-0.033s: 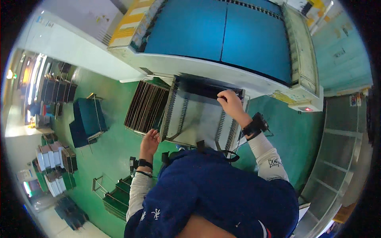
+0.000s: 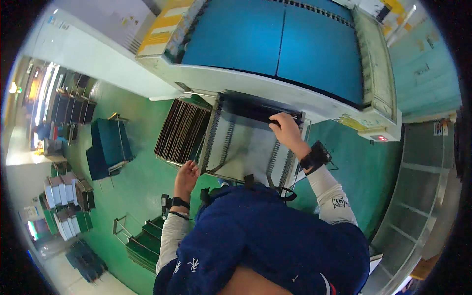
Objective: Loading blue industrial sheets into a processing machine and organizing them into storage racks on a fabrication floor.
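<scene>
Rack [image 2: 212,130]: one, before you, between your hands. Right hand [image 2: 286,130]: fingers curled above the rack's far right part; whether gripping, cannot tell; forearm [image 2: 325,189] stretched forward. Left hand [image 2: 187,176]: half-open, seemingly empty, by the rack's near left corner. Panels [image 2: 181,130]: standing row, left of rack.

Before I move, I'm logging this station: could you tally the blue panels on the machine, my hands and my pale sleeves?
Left blue panel and right blue panel: 2 panels
Left hand and right hand: 2 hands
Left sleeve and right sleeve: 2 sleeves
Total: 6
</scene>
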Tool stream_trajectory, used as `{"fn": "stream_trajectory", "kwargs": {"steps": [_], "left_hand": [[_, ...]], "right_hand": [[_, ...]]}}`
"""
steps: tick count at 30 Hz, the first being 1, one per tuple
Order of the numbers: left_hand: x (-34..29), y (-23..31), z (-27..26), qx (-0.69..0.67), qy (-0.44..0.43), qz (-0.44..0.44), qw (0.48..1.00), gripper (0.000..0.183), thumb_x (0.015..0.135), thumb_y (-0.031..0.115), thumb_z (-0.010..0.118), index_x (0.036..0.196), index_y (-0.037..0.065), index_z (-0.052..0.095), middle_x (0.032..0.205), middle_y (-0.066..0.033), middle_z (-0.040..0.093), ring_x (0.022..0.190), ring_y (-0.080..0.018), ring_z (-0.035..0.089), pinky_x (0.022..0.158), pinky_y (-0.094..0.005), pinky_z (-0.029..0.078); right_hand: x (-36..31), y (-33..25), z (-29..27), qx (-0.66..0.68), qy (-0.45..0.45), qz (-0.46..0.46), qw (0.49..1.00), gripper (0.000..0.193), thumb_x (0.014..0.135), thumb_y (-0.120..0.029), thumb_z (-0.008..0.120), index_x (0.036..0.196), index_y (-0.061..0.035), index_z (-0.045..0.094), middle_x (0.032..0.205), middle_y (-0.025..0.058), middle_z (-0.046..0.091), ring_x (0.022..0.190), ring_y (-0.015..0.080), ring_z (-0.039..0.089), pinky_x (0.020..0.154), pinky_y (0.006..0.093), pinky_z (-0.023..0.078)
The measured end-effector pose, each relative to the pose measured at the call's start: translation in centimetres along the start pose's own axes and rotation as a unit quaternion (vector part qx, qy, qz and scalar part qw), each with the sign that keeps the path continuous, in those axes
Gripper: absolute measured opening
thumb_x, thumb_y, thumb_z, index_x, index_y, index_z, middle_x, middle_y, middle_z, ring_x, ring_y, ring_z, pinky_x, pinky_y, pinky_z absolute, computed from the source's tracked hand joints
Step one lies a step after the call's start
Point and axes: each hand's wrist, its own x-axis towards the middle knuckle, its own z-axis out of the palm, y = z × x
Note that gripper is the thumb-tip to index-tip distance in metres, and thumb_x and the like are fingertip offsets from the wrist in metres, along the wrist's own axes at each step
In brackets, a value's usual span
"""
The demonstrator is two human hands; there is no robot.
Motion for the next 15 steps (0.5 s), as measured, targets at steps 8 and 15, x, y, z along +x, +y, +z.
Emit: {"fn": "stream_trajectory", "kwargs": {"steps": [8, 15], "left_hand": [[-2.5, -2.1, -0.4, -0.016, 0.04, 0.039, 0.998, 0.025, 0.092, 0.02, 0.057, 0.111, 0.004, 0.058, 0.108, -0.0097, 0.061, 0.094, -0.0259, 0.06, 0.08, -0.0359, 0.05], [-3.1, -3.2, -0.6, -0.046, -0.01, 0.049, 0.998, 0.024, 0.092, 0.018, 0.057, 0.11, 0.002, 0.056, 0.103, -0.0108, 0.062, 0.093, -0.0263, 0.06, 0.079, -0.0358, 0.05]], "right_hand": [[-0.4, -0.9, 1.5, -0.151, -0.071, -0.078, 0.983, 0.04, 0.076, -0.014, 0.07, 0.114, -0.0079, 0.062, 0.126, 0.011, 0.052, 0.116, 0.0331, 0.048, 0.094, 0.0455, 0.039], [0.6, -0.1, 2.2, -0.185, -0.103, -0.085, 0.974, 0.028, 0.075, -0.016, 0.07, 0.102, -0.0109, 0.065, 0.108, 0.0079, 0.056, 0.105, 0.0299, 0.05, 0.088, 0.0449, 0.041]]}}
